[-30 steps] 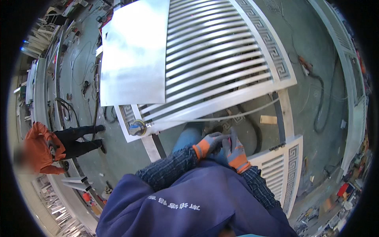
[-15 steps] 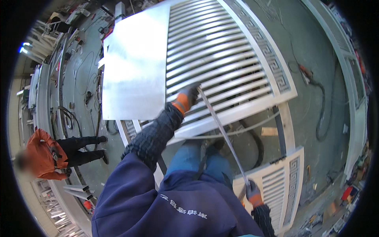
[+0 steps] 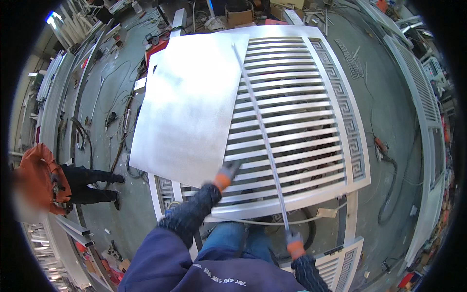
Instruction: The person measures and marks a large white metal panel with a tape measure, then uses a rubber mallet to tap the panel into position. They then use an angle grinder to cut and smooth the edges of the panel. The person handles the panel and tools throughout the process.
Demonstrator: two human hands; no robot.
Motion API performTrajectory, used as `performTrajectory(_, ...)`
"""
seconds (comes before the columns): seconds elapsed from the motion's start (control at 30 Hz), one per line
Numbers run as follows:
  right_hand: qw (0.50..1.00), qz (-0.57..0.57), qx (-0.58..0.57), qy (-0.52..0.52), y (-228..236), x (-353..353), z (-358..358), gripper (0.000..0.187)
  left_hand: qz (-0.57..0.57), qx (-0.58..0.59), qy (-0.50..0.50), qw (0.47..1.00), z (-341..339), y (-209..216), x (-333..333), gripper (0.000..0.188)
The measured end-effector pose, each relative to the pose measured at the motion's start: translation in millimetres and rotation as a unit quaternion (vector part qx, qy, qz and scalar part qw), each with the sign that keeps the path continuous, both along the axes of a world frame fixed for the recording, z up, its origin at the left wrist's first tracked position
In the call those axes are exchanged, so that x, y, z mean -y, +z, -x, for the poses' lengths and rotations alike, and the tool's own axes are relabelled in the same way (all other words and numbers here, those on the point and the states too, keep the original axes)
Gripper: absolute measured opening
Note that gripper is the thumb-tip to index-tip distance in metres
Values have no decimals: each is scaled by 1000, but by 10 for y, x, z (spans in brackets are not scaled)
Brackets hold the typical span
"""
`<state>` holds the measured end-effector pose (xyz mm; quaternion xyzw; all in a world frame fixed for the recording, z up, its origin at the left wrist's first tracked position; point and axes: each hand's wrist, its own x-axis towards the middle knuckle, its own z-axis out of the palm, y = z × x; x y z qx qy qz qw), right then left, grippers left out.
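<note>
My right hand point(image 3: 295, 243), in a dark glove with an orange cuff, is closed round the near end of a long thin metal strip point(image 3: 265, 134). The strip slants away over a white slatted metal panel point(image 3: 357, 183), its far end over the right edge of a shiny silver sheet point(image 3: 182, 107). That sheet covers the panel's left part. My left hand point(image 3: 228, 174), gloved alike, is apart from the strip, by the sheet's near right corner and over the slats. Its fingers are blurred, and I cannot tell whether they touch the sheet.
A smaller slatted panel point(image 3: 335, 265) lies at my near right. A pale cable point(image 3: 301, 221) runs along the panel's near edge. Beyond its right side, a tool with a black hose point(image 3: 389, 180) lies on the floor. A person in orange point(image 3: 41, 175) is at the left.
My left hand has let go of the strip's far end. The strip now reaches farther over the panel, still in my right hand. My view has shifted toward the panel's far side.
</note>
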<state>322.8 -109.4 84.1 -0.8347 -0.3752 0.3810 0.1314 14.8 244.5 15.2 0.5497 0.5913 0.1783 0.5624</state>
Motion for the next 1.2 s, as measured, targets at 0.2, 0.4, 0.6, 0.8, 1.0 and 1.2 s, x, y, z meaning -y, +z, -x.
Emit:
performTrajectory(0.2,995,-44,-38,81,-567,-2867,-17,31,-35,-256,-251,933,415,332,1766,74)
performTrajectory(0.4,841,-27,200,501,-611,-4003,-25,11,14,-311,-399,863,551,191,2169,64)
performTrajectory(0.6,857,67,144,490,-497,-4115,123,17,23,-318,-382,868,516,189,2270,50)
performTrajectory(0.8,856,-16,174,487,-945,-4280,-68,18,40,-309,-357,881,503,167,2387,40)
performTrajectory(1.0,839,-9,196,508,-886,-4011,-62,10,30,-327,-341,881,587,65,2611,44)
performTrajectory(1.2,945,43,25,324,-1038,-2627,-207,34,68,-419,-478,769,471,-19,2736,60)
